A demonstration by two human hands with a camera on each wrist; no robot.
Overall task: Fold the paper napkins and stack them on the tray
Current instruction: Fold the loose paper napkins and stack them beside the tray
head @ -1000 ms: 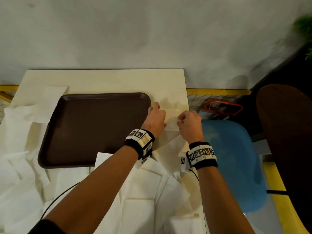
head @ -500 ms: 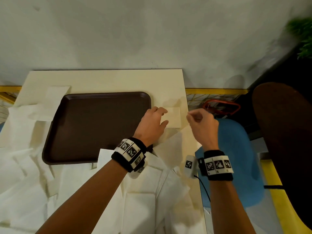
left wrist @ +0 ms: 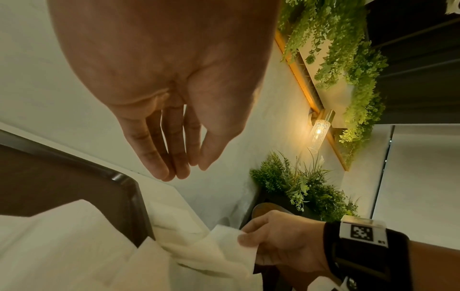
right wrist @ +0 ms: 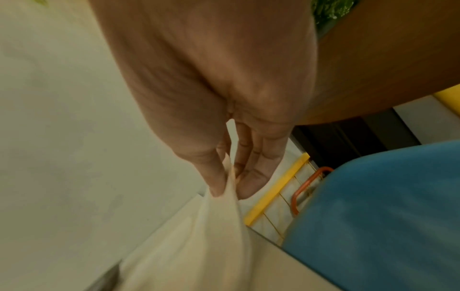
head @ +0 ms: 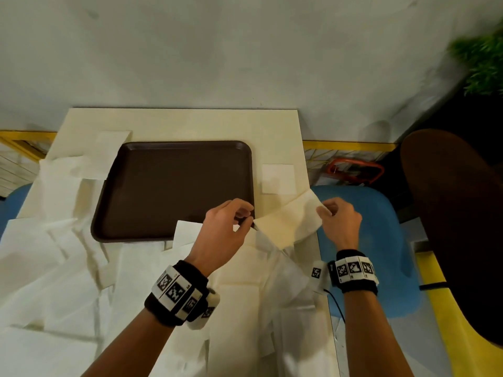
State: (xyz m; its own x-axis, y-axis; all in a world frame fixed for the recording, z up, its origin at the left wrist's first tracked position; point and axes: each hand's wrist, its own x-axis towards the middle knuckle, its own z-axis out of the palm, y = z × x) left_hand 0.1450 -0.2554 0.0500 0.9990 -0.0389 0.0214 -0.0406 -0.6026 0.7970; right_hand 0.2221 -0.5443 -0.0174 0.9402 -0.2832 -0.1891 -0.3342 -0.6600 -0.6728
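**Operator A:** Currently, status of the fold-and-stack procedure?

**Operator B:** Early stage, by my reading. The tray (head: 174, 186) carried no stack. One folded napkin (head: 278, 178) lay on the tabletop (head: 190, 123) just beside the tray's right rim, not yet transferred. A large number of unfolded napkins (head: 68, 281) covered the near and left areas, some overlapping the tray's near edge.

**Operator A:** Grip state, both hands?

**Operator B:** The right hand (head: 340, 221) pinched a corner of the raised napkin (head: 288, 221) between thumb and fingers; the right wrist view confirmed paper clamped at the fingertips (right wrist: 216, 185). The left hand (head: 226, 229) was at the opposite corner, over the tray's near right corner. In the left wrist view its fingers (left wrist: 159, 157) hung straight and held nothing, so I logged it as released.

**Operator A:** Limits of observation?

**Operator B:** Contact between left fingertips and paper could not be confirmed. The pile ran out of view at the bottom and left. The right wrist view was blurred.
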